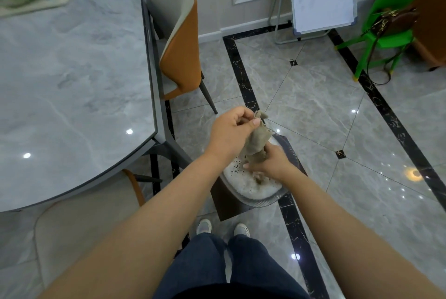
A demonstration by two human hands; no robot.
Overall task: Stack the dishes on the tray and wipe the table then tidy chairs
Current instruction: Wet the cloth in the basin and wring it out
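Head view showed left hand (231,131) and right hand (270,164) gripping a grey cloth (258,144) over a foamy basin (253,187), apparently wringing it for table wiping.

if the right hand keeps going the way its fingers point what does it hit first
Probably the twisted cloth: the right hand points left toward it, already gripping its lower end over the foamy basin. Depth is uncertain.

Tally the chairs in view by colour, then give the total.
Orange and grey chairs: 2, one tucked at the table's far side, one at its near edge
Green plastic chair: 1
Total: 3
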